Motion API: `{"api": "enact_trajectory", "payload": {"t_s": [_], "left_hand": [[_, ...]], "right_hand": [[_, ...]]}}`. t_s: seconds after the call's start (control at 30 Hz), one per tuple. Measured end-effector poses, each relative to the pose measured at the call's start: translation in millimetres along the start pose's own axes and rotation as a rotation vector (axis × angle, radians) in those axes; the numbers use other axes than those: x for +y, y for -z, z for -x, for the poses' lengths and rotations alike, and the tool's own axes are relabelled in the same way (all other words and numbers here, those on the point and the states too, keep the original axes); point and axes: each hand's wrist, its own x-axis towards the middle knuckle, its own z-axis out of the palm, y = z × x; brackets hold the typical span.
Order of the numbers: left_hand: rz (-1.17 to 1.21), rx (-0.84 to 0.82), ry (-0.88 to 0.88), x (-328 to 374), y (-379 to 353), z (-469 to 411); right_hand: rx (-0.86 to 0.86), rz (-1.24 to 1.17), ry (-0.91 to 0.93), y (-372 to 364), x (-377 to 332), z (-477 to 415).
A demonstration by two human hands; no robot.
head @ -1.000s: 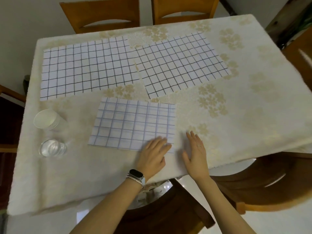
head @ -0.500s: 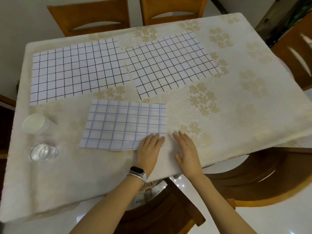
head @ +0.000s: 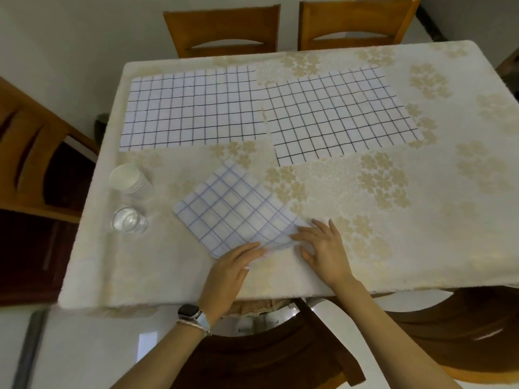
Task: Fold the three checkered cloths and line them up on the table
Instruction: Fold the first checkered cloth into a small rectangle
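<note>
Three checkered cloths lie on the table [head: 365,248]. A folded cloth with faint blue lines [head: 236,209] sits near the front, turned like a diamond. My left hand [head: 233,268] rests flat with straight fingers on its near corner. My right hand [head: 323,248] lies flat on the cloth's right corner, fingers spread. Two larger cloths with dark grid lines lie spread flat at the back: one at the left [head: 191,108], one at the right [head: 339,113], their edges almost meeting.
A stack of white paper cups [head: 127,178] and a clear glass [head: 129,221] stand at the table's left side. Wooden chairs [head: 224,29] surround the table. The tablecloth is cream with a gold flower print.
The folded cloth has turned from lying square to lying diagonally. My right hand has moved from the bare tablecloth onto the cloth's right corner. The camera view has shifted.
</note>
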Motion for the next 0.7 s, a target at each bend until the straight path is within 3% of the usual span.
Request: {"api": "enact_trajectory", "payload": {"t_s": [0.17,0.37,0.7], "left_hand": [[0.133,0.153,0.182,-10.5,30.0,21.0],[0.251,0.348,0.380,-21.5,48.7,36.1],[0.500,0.498,0.538,-38.6,73.6,15.5]], "right_hand": [[-0.055,-0.058,0.012,1.3,-6.4,-9.3],[-0.124,-0.350,-0.105,13.4,-32.4,-21.7],[-0.072,-0.330,-0.113,4.8,-69.1,-69.9]]}}
